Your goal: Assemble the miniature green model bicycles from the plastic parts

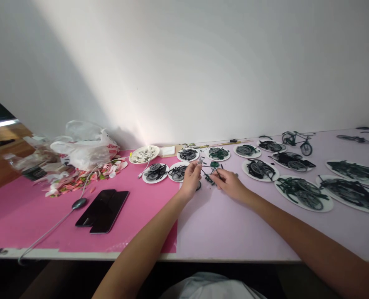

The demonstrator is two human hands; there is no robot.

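My left hand is closed in a pinch on one side of a small dark bicycle frame. Its fingers hide part of what they grip. On the other side my right hand pinches a thin dark piece of the same frame. A dark wheel shows partly behind the left fingers. Just beyond the hands, plates with dark bicycle parts stand in a row, among them one plate with green-black pieces and another with black pieces.
Several more plates of parts spread over the right side, with an assembled toy bicycle behind. On the pink left side lie two dark phones, a cable with a mouse-like puck, pink petals and a plastic bag.
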